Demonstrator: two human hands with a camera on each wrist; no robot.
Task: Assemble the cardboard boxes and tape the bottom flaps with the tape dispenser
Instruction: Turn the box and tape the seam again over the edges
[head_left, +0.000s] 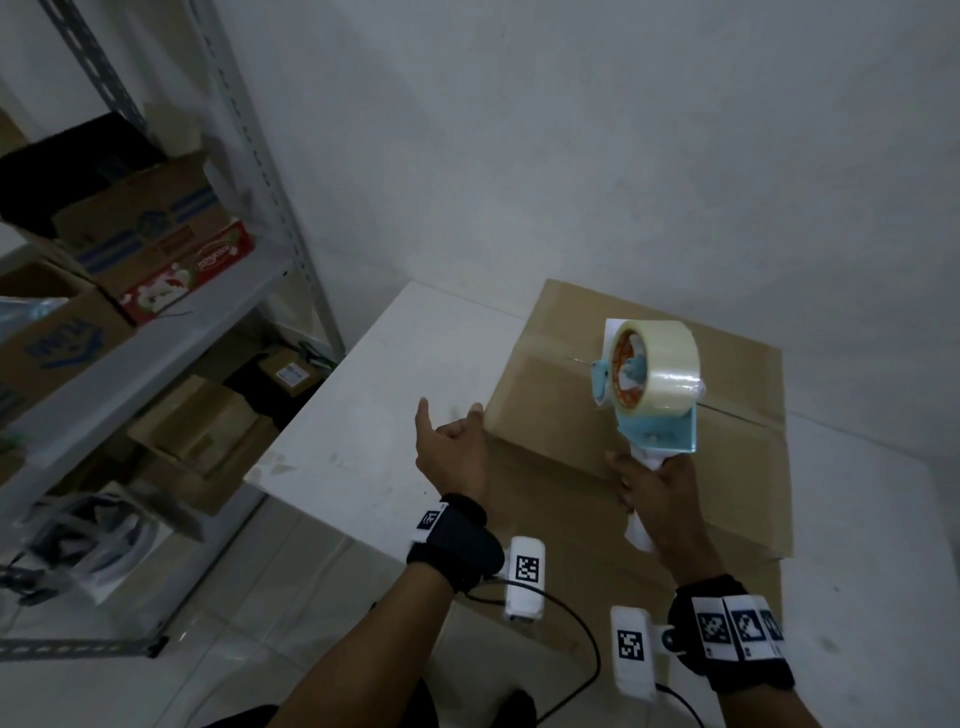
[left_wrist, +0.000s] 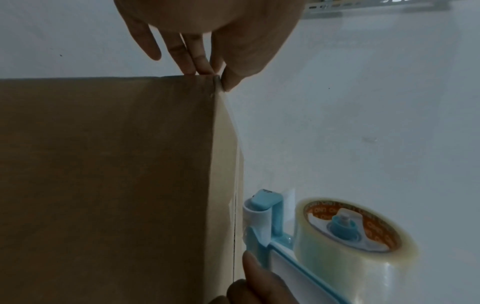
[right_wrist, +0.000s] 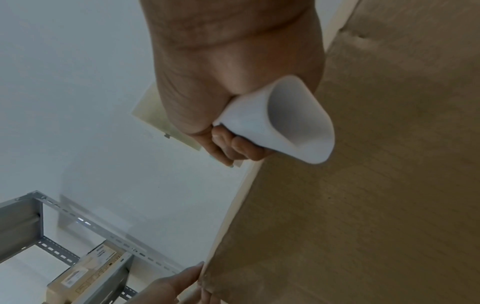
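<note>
A brown cardboard box stands on the white table, its flaps folded shut and facing up, with a clear tape strip along part of the centre seam. My right hand grips the white handle of a light-blue tape dispenser loaded with a clear tape roll, held just above the near part of the box top. My left hand has straight fingers; their tips touch the box's near-left corner.
A grey metal shelf rack with several cardboard boxes and a red carton stands to the left. White walls close in behind and right of the table. Light tiled floor lies below, with cables hanging from my wrists.
</note>
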